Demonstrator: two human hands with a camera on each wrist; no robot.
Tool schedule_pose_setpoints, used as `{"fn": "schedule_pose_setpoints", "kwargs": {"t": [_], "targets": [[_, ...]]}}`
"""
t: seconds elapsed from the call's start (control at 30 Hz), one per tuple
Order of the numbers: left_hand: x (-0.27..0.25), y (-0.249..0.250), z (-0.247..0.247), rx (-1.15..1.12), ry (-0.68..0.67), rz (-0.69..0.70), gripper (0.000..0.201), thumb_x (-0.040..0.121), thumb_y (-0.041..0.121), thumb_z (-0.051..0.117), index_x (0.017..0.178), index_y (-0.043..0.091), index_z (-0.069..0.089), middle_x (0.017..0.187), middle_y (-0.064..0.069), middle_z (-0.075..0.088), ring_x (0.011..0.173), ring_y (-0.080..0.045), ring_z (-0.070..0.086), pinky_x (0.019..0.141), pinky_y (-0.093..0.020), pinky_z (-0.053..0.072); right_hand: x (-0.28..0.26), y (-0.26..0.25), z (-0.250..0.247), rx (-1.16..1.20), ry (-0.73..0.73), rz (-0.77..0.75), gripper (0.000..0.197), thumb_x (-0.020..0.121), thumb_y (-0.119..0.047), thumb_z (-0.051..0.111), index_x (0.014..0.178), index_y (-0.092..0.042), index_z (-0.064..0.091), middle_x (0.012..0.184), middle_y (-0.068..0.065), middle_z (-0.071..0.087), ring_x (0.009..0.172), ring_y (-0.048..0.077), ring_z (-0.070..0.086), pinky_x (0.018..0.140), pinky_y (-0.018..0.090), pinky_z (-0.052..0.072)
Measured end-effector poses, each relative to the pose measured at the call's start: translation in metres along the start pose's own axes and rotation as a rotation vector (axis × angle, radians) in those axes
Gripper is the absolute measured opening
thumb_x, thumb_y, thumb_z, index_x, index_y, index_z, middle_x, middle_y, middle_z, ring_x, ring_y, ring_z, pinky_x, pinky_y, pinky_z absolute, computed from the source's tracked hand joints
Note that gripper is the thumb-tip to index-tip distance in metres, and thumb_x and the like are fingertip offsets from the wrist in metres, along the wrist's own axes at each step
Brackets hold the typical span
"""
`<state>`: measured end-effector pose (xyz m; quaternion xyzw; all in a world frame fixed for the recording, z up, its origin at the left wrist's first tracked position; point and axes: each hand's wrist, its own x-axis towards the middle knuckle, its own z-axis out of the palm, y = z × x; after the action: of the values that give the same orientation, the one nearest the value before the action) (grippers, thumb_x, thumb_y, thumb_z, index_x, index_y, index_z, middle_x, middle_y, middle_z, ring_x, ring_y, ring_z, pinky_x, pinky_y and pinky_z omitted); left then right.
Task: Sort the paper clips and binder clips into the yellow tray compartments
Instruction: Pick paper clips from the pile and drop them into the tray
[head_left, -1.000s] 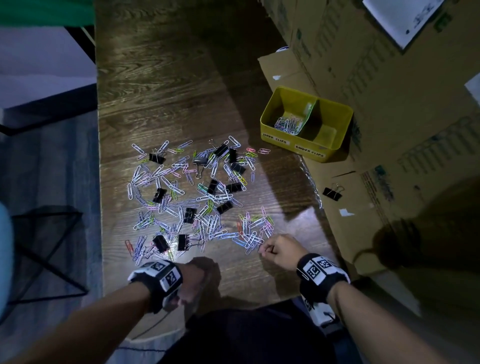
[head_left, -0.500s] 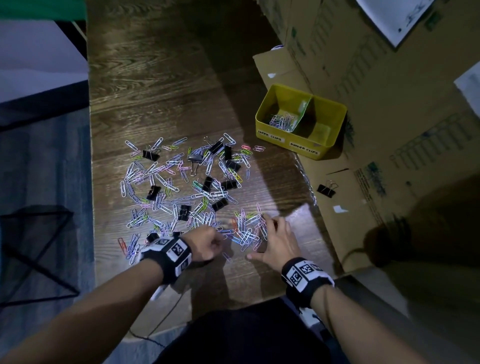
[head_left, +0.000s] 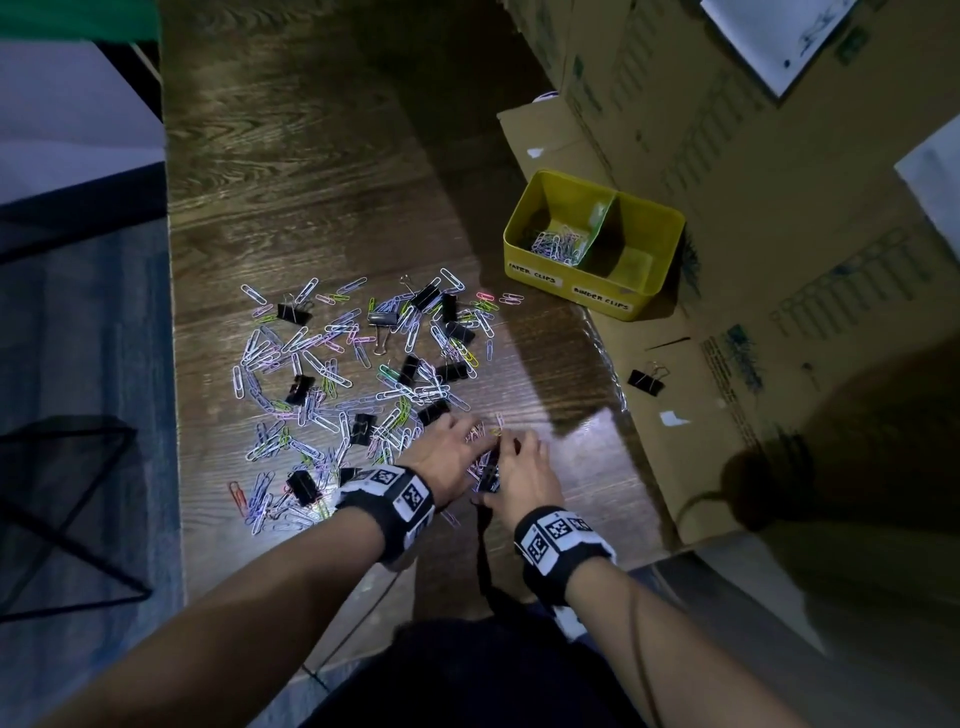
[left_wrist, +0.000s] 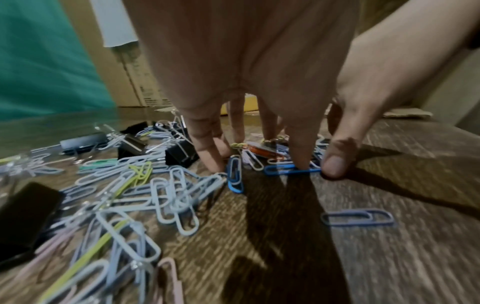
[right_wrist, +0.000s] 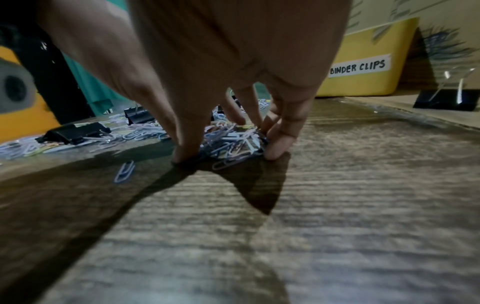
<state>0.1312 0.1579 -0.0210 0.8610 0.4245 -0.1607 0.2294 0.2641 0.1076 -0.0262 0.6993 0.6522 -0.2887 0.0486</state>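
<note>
Most of the sorting is still to do. My yellow plastic two-compartment tray (head_left: 535, 262) stands on flattened cardboard off the far right corner of the dark wood-grain bench (head_left: 311, 182). Its compartment labelled for paper clips holds one small heap of coloured wire paper clips (head_left: 558, 244). The compartment labelled BINDER CLIPS shows nothing inside from the head view, though its shadowed near corner is hard to read.

Remaining stock: a wide scatter of loose coloured paper clips (head_left: 322, 374) mixed with black steel binder clips (head_left: 293, 313) covers the middle of the bench, reaching toward its left edge and near edge. One stray black binder clip (head_left: 645, 381) lies on the cardboard beyond the right edge, short of the tray.

Current step, as I judge it: gathering a batch at the near right side of the scatter. My left hand (head_left: 447, 457) has fingers spread, tips pressing down on clips; thumb and a finger bear on a blue paper clip (left_wrist: 291, 170). My right hand (head_left: 524, 478) curls thumb and fingers around a bunched clump of paper clips (right_wrist: 231, 144), raking it together against the bench.
</note>
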Motion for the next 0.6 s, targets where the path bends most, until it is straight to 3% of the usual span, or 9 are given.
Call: {"fn": "schedule_pose_setpoints", "kwargs": {"t": [0.13, 0.23, 0.27, 0.33, 0.4, 0.47, 0.53, 0.6], "targets": [[0.001, 0.000, 0.008, 0.051, 0.017, 0.008, 0.049, 0.088, 0.015, 0.054, 0.135, 0.011, 0.044, 0.146, -0.012, 0.033, 0.136, -0.034, 0.024, 0.114, -0.041, 0.021, 0.001, -0.008, -0.004, 0.026, -0.039, -0.036, 0.057, 0.084, -0.012, 0.062, 0.136, -0.010, 0.039, 0.132, 0.015, 0.043, 0.115, 0.033, 0.052, 0.095, 0.041, 0.046], [-0.005, -0.005, 0.010, -0.068, 0.113, 0.018, 0.038, 0.086, 0.010, 0.058, 0.124, 0.009, 0.056, 0.140, -0.012, 0.044, 0.135, -0.033, 0.031, 0.114, -0.038, 0.021, 0.007, -0.005, -0.003, 0.097, -0.041, -0.080, 0.042, 0.085, -0.002, 0.054, 0.126, -0.011, 0.052, 0.127, 0.014, 0.053, 0.109, 0.033, 0.057, 0.091, 0.042, 0.049], [-0.007, -0.006, 0.009, -0.093, 0.173, 0.050, 0.034, 0.081, 0.007, 0.064, 0.116, 0.008, 0.062, 0.132, -0.013, 0.053, 0.129, -0.033, 0.041, 0.111, -0.036, 0.028, 0.009, -0.002, -0.003, 0.125, -0.057, -0.081, 0.039, 0.085, -0.003, 0.053, 0.124, -0.011, 0.054, 0.125, 0.014, 0.056, 0.108, 0.033, 0.057, 0.091, 0.042, 0.049], [-0.010, -0.007, 0.004, -0.127, 0.316, 0.134, 0.028, 0.062, 0.000, 0.078, 0.089, 0.008, 0.072, 0.105, -0.011, 0.070, 0.103, -0.029, 0.063, 0.095, -0.028, 0.043, 0.010, 0.003, -0.006, 0.171, -0.091, -0.072, 0.031, 0.089, -0.009, 0.053, 0.119, -0.009, 0.059, 0.120, 0.016, 0.059, 0.109, 0.033, 0.056, 0.091, 0.040, 0.047], [-0.013, -0.007, -0.001, -0.184, 0.377, 0.201, 0.013, 0.063, 0.003, 0.070, 0.073, 0.010, 0.072, 0.089, -0.008, 0.073, 0.089, -0.022, 0.067, 0.089, -0.023, 0.038, 0.012, 0.009, -0.009, 0.198, -0.104, -0.058, 0.026, 0.091, -0.013, 0.053, 0.114, -0.008, 0.063, 0.116, 0.017, 0.061, 0.109, 0.034, 0.055, 0.091, 0.039, 0.046], [-0.011, -0.012, 0.001, -0.229, 0.365, 0.156, 0.022, 0.076, 0.006, 0.053, 0.083, 0.006, 0.074, 0.098, -0.010, 0.072, 0.101, -0.019, 0.064, 0.096, -0.016, 0.035, 0.013, 0.014, -0.013, 0.224, -0.095, -0.045, 0.025, 0.091, -0.013, 0.053, 0.114, -0.009, 0.064, 0.116, 0.017, 0.062, 0.110, 0.032, 0.057, 0.093, 0.035, 0.045], [-0.012, -0.020, 0.006, -0.329, 0.286, 0.046, 0.024, 0.084, 0.002, 0.055, 0.102, 0.006, 0.071, 0.117, -0.012, 0.065, 0.116, -0.023, 0.058, 0.104, -0.017, 0.028, 0.014, 0.018, -0.020, 0.287, -0.095, -0.014, 0.027, 0.090, -0.016, 0.060, 0.116, -0.015, 0.066, 0.121, 0.013, 0.063, 0.110, 0.027, 0.059, 0.096, 0.027, 0.044], [-0.014, -0.025, 0.008, -0.441, 0.289, -0.011, 0.025, 0.081, 0.000, 0.061, 0.101, 0.010, 0.072, 0.115, -0.008, 0.067, 0.111, -0.019, 0.061, 0.106, -0.022, 0.034, 0.015, 0.024, -0.026, 0.347, -0.105, 0.003, 0.029, 0.086, -0.021, 0.066, 0.116, -0.019, 0.067, 0.122, 0.007, 0.064, 0.104, 0.020, 0.062, 0.091, 0.017, 0.040]]}}
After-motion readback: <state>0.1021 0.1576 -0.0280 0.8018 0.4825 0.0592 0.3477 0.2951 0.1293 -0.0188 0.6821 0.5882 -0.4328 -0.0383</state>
